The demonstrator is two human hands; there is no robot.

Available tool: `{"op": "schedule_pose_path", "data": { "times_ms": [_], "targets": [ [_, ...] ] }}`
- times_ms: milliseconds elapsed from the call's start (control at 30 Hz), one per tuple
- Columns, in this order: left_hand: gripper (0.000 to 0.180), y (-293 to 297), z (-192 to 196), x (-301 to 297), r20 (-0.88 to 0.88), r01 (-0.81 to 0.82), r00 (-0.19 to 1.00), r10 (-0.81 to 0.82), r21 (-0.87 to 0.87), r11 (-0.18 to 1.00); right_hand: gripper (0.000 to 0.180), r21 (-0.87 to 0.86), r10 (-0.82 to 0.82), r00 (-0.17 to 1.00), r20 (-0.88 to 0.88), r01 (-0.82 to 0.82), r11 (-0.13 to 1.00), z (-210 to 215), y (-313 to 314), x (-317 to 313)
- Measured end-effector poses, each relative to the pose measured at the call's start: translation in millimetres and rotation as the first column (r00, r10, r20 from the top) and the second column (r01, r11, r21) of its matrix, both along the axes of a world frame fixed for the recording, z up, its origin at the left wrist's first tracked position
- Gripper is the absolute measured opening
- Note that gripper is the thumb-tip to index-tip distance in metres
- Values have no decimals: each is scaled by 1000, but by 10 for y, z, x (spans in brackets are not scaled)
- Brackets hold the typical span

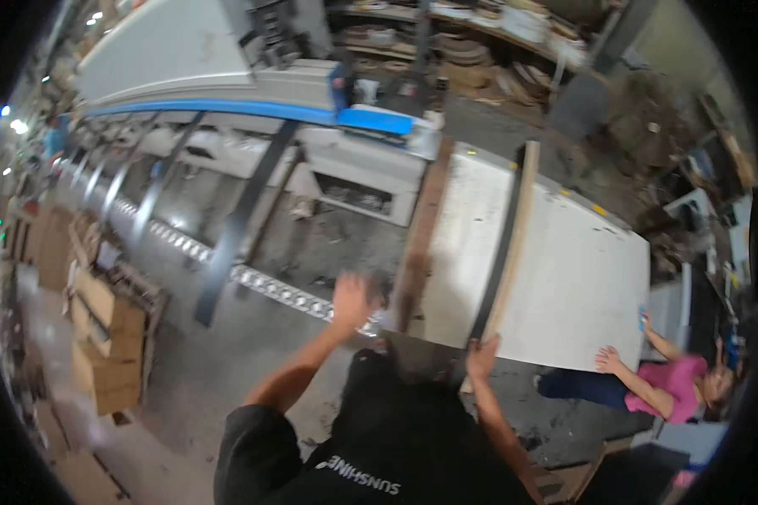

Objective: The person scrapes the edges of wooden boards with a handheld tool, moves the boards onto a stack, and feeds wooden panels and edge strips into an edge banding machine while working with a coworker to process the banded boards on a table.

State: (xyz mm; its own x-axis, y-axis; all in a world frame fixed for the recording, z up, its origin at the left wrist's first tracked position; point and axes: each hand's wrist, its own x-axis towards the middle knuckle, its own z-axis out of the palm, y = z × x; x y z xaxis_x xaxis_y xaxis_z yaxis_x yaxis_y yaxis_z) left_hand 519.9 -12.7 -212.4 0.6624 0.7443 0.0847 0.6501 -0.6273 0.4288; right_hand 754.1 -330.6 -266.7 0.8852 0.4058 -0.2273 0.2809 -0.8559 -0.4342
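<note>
A long narrow board strip (514, 227), dark on one side and light wood-coloured on the other, lies across a large white tabletop (581, 278). My right hand (482, 356) is closed around its near end at the table's front edge. My left hand (354, 299) is raised near the end of a metal roller rail (282, 292). Motion smears its fingers, and nothing shows in it. A brown board strip (425, 244) lies along the left side of the white top, just right of my left hand.
A machine with a blue edge (219, 108) stands at the back left, dark crossbars (248, 219) reaching toward the rail. Cardboard boxes (109, 345) are stacked at left. A co-worker in a pink shirt (669, 387) rests a hand on the tabletop's right end. Loaded shelves (480, 34) stand behind.
</note>
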Motion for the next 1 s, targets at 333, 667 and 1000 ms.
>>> {"op": "schedule_pose_path", "data": {
  "times_ms": [333, 667, 1000],
  "targets": [
    [105, 2450, 36, -1842, -173, -674, 729, 663, -7, 739, 72, 225, -5, 997, 81, -13, 974, 154, 72, -73],
    [90, 2131, -81, -1274, -248, -645, 759, 602, -166, 746, 76, 294, -73, 997, -36, 81, 952, 77, -28, -23],
    [72, 1097, -293, -122, 51, -521, 838, 543, -217, 825, 75, 450, -63, 975, -211, 155, 879, 212, -40, 54]
  ]
}}
